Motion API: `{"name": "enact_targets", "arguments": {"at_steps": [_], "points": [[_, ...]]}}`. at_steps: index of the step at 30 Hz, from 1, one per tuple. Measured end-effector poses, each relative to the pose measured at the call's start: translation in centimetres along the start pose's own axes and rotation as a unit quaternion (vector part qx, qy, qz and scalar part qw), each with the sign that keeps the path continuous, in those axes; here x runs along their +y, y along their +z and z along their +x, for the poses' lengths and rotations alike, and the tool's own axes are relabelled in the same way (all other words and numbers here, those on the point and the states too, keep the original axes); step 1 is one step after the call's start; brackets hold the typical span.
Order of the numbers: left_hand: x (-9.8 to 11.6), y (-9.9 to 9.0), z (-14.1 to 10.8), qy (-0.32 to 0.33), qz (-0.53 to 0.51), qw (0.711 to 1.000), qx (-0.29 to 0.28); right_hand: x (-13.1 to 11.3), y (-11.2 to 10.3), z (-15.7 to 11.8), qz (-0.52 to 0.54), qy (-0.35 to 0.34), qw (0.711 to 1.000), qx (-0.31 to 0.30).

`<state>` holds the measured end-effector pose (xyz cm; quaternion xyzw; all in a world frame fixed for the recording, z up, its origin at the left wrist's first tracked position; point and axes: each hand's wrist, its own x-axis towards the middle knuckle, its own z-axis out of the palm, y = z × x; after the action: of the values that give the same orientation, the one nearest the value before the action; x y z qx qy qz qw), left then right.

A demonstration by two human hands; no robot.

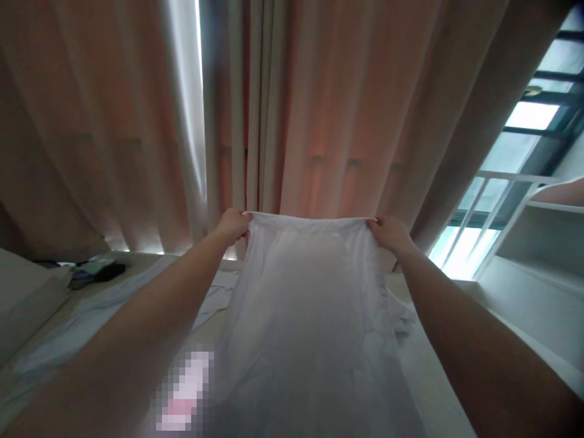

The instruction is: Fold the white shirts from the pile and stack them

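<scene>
A thin white garment or cloth (310, 292) hangs stretched between my two hands, and its exact kind does not show. My left hand (233, 226) pinches its upper left corner. At the upper right corner, the fingers of my right hand (390, 232) are closed on the same fabric. The top edge runs nearly straight from hand to hand, and the lower part drops toward me out of the frame. A bunched white piece of fabric (401, 316) shows beside its right edge; whether it belongs to the same cloth I cannot tell.
Long beige-pink curtains (337, 109) close off the back, with a bright gap at left. A window (511, 152) and a white shelf unit (542, 243) stand at right. White fabric (91, 322) and dark folded clothes (98, 272) lie at left. A small patch is pixelated.
</scene>
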<state>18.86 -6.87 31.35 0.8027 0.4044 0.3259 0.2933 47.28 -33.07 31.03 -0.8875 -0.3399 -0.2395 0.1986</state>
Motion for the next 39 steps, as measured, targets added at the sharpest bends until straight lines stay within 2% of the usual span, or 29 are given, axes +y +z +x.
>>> {"name": "enact_targets", "arguments": {"at_steps": [3, 6, 9, 13, 15, 18, 21, 25, 28, 30, 32, 35, 37, 39], "points": [[-1.9, 4.3, 3.4, -0.036, -0.04, 0.998, 0.012, 0.0, 4.9, 2.4, -0.02, 0.016, 1.0, 0.015], [-5.9, 9.2, 6.1, -0.057, -0.018, 0.998, -0.006, 0.2, 11.3, 3.1, -0.028, 0.021, 0.998, -0.043], [-11.5, 13.8, 7.4, -0.053, 0.099, 0.992, -0.05, 1.0, 18.5, 1.9, -0.053, 0.024, 0.992, -0.114], [-18.5, 18.8, 7.9, -0.039, 0.242, 0.965, -0.095, 2.6, 27.3, -0.7, -0.082, 0.027, 0.979, -0.185], [-21.2, 21.0, 8.2, -0.045, 0.258, 0.959, -0.106, 3.4, 30.7, -1.7, -0.087, 0.024, 0.973, -0.213], [-24.4, 24.0, 8.9, -0.056, 0.28, 0.951, -0.118, 4.4, 34.9, -2.5, -0.088, 0.027, 0.966, -0.24], [-26.9, 26.3, 10.0, -0.073, 0.29, 0.945, -0.136, 5.3, 37.9, -2.8, -0.077, 0.02, 0.96, -0.269], [-29.5, 28.5, 11.2, -0.097, 0.286, 0.938, -0.169, 6.7, 41.2, -3.0, -0.039, 0.015, 0.943, -0.329], [-30.9, 29.9, 11.7, -0.082, 0.291, 0.935, -0.184, 7.5, 43.5, -3.4, -0.043, 0.025, 0.936, -0.348], [-31.3, 30.8, 11.7, -0.071, 0.288, 0.94, -0.169, 7.6, 44.9, -3.7, -0.052, 0.042, 0.936, -0.345], [-31.3, 31.5, 11.6, -0.076, 0.274, 0.949, -0.135, 7.3, 46.0, -4.0, -0.042, 0.078, 0.944, -0.319], [-30.4, 32.0, 11.2, -0.071, 0.214, 0.972, -0.072, 6.6, 46.6, -4.2, 0.032, 0.151, 0.963, -0.223], [-29.6, 31.6, 10.8, -0.039, 0.152, 0.987, -0.043, 6.4, 46.0, -4.3, 0.097, 0.17, 0.968, -0.157], [-28.9, 30.6, 10.0, -0.003, 0.117, 0.993, -0.032, 6.2, 44.6, -4.8, 0.127, 0.141, 0.975, -0.112]]}}
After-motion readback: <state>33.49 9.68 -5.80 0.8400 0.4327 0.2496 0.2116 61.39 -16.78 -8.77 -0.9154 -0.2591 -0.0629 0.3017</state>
